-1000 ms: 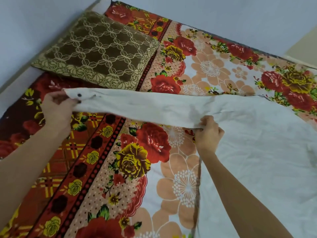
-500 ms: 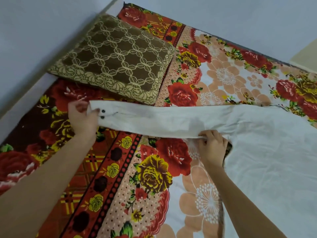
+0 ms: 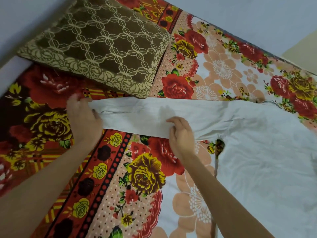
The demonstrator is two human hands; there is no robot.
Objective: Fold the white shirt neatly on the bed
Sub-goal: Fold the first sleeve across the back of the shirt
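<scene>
The white shirt (image 3: 267,152) lies spread on the right half of the bed, its body running off the right edge of the view. One long sleeve (image 3: 137,115) stretches flat to the left across the floral sheet. My left hand (image 3: 82,117) covers the cuff end of that sleeve and holds it. My right hand (image 3: 181,134) pinches the sleeve's lower edge near the armpit, fingers bent on the cloth. The cuff buttons are hidden under my left hand.
A brown patterned pillow (image 3: 103,48) lies just beyond the sleeve at the upper left, its corner touching the sleeve's top edge. The red floral bedsheet (image 3: 145,177) covers the bed. A pale wall (image 3: 248,18) runs behind, and the bed's edge (image 3: 10,71) at far left.
The sleeve has been lowered flat onto the sheet, close under the pillow. My left hand has slid over the cuff, hiding its buttons. My right hand has kept its hold near the armpit.
</scene>
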